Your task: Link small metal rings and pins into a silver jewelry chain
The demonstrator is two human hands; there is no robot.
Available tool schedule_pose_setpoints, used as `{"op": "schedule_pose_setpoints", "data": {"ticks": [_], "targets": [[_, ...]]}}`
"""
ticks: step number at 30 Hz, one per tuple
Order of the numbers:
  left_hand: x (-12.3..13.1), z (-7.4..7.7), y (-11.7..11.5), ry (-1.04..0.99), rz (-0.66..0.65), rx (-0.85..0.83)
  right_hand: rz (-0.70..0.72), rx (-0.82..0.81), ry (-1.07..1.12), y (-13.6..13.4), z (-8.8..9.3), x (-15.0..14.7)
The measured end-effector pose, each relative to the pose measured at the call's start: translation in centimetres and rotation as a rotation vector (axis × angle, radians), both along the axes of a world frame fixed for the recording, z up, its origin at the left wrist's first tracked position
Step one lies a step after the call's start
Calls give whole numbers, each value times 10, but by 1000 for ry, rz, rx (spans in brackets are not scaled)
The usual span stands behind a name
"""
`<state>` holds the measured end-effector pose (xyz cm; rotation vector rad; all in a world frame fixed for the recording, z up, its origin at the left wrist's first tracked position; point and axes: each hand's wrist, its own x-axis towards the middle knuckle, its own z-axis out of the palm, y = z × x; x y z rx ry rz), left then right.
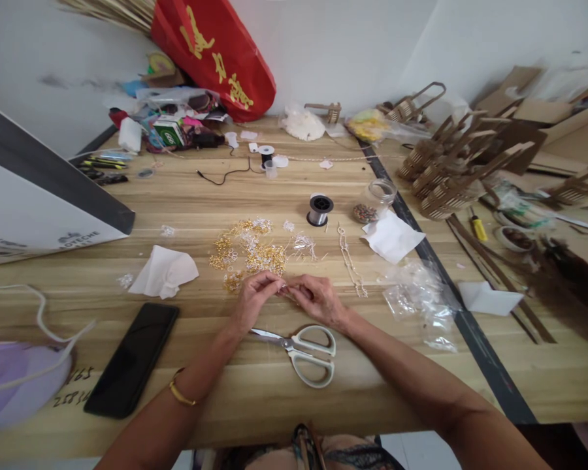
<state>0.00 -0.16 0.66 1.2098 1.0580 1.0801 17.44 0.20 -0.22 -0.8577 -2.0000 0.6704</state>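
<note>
My left hand [258,295] and my right hand [318,299] meet over the middle of the table, fingertips pinched close together. Between them is something small and shiny, too tiny to name. Just beyond my fingers lies a loose pile of gold and silver beads [266,258], with small clear pieces [304,245] beside it. White-handled scissors [304,349] rest right below my hands, blades to the left. A pale beaded chain [345,258] lies stretched out to the right of my right hand.
A wire spool [319,211] and a glass jar [376,196] of beads stand farther back. A black phone [132,359] and a crumpled tissue [164,273] lie left; plastic bags [419,294] lie right. Small woven baskets [445,170] crowd the right back, a red bag [220,59] the wall.
</note>
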Motion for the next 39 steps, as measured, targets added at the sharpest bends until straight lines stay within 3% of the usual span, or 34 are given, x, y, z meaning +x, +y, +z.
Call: {"op": "schedule_pose_setpoints", "data": {"ticks": [14,20,27,34,39], "targets": [[-1,-2,0,-42,-41,4,-33,-1,-8,3,5,3],[0,3,0,79,0,12,-27,23,-16,3,7,3],[-1,-3,0,219,-10,129,7,37,-22,3,7,4],[-1,6,0,156,-21,18,1,-37,-51,9,6,5],[-1,7,0,102,24,-41,-169,-136,-31,15,17,13]]}}
